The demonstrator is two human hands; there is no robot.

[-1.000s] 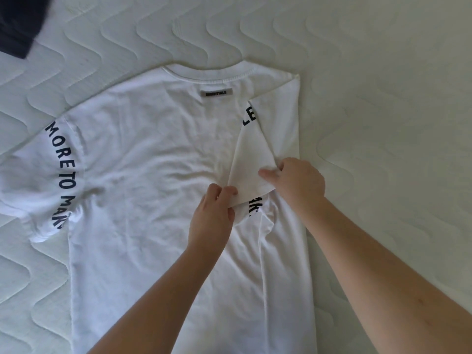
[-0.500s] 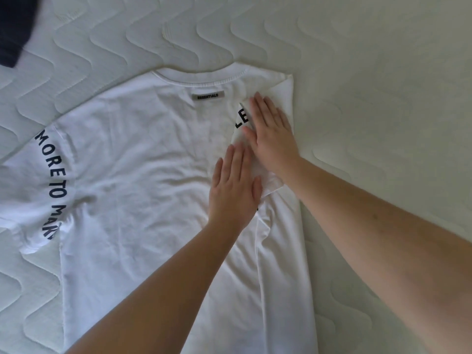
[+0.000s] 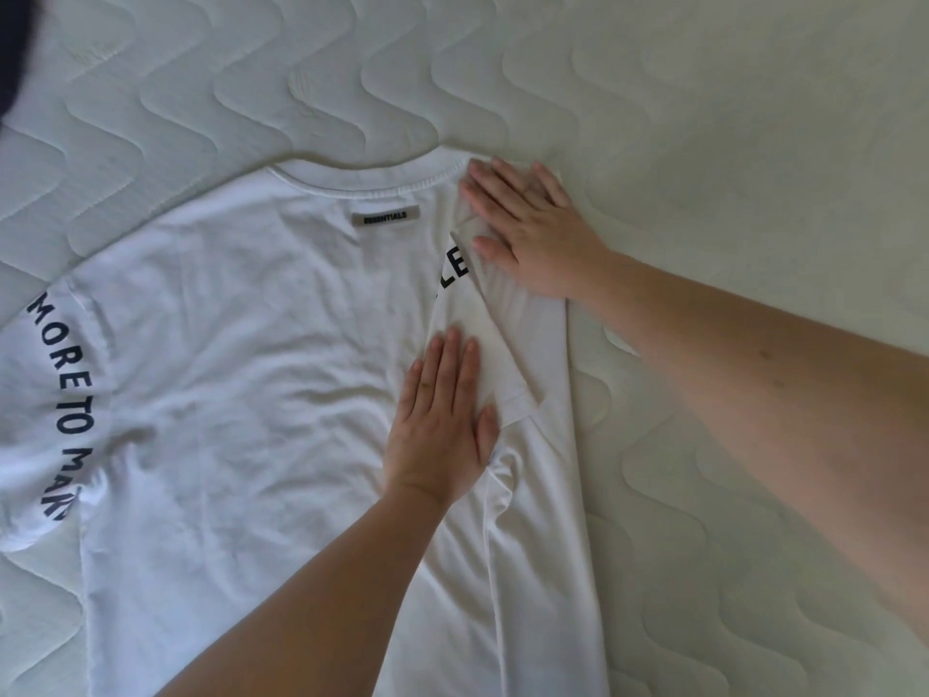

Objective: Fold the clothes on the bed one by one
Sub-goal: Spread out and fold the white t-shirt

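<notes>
A white T-shirt (image 3: 241,374) lies flat on the quilted mattress, collar away from me, with a grey label under the neckline and dark lettering on both sleeves. Its right side and right sleeve (image 3: 482,339) are folded in over the body. My left hand (image 3: 442,425) presses flat on the lower end of the folded sleeve, fingers straight. My right hand (image 3: 528,228) lies flat on the folded shoulder next to the collar, fingers spread. The left sleeve (image 3: 45,410) is still spread out to the side.
The white quilted mattress (image 3: 704,143) stretches around the shirt, with open surface to the right and beyond the collar. A dark garment (image 3: 12,47) shows at the top left corner, mostly out of frame.
Both hands let go of the pinched sleeve edge and flattened onto the fold. Since then my right hand has slid up to the shoulder by the collar; my left stays on the sleeve.
</notes>
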